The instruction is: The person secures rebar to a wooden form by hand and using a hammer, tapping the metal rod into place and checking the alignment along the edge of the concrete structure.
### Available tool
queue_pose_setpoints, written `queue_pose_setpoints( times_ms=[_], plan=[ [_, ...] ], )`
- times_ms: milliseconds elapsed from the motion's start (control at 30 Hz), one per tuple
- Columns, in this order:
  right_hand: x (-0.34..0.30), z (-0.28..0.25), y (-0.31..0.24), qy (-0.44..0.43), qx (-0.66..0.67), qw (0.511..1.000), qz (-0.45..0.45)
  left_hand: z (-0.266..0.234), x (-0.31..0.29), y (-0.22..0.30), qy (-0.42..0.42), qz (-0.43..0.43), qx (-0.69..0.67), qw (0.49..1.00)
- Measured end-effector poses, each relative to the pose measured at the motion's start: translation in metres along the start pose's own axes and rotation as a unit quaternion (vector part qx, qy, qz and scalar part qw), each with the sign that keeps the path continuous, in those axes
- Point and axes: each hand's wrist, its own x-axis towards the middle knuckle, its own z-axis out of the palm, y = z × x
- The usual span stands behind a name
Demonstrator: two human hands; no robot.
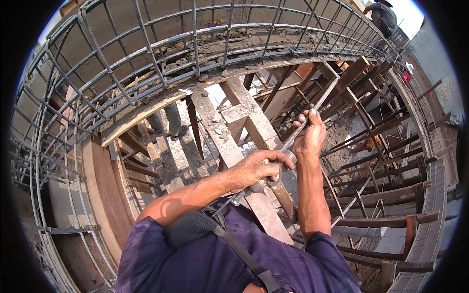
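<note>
A long ribbed steel rod (328,91) runs slantwise across my front, from a timber at the upper right down toward my chest. My right hand (309,136) is curled round its middle, fingertips pointing up. Lower on the rod, my left hand (255,170) is closed on a rounded grey metal fitting (289,157), the index finger lying over it. Dark knobs of metal (273,178) show below those fingers; their exact shape is partly hidden. The rod's lower end (238,199) comes out under my left wrist, near a dark strap on my purple shirt.
A rebar cage (195,39) curves across the far side and left. Below me, planks (216,122) and wooden framing (386,195) span open gaps. A person's legs (172,120) stand lower down at left. Another person (383,18) is at the far upper right.
</note>
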Motion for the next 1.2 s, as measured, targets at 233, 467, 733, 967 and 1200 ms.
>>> queue_pose_setpoints(
  times_ms=[233,467,733,967,1200],
  plan=[
    [0.019,0.015,0.010,0.064,0.003,0.997,-0.038,-0.003,-0.011,-0.014,-0.004,0.009,0.121,0.993],
    [0.055,0.021,0.001,0.061,0.004,0.998,-0.033,-0.017,-0.010,0.006,-0.063,-0.028,0.166,0.984],
    [0.056,0.019,-0.004,0.080,0.018,0.993,-0.087,-0.017,-0.011,0.014,-0.011,0.011,0.212,0.977],
    [0.063,0.007,-0.003,0.113,0.011,0.990,-0.082,-0.001,-0.007,0.012,0.080,-0.064,0.274,0.956],
    [0.064,0.001,-0.008,0.097,0.034,0.989,-0.105,0.014,-0.009,0.030,0.067,-0.075,0.546,0.831]
  ],
)
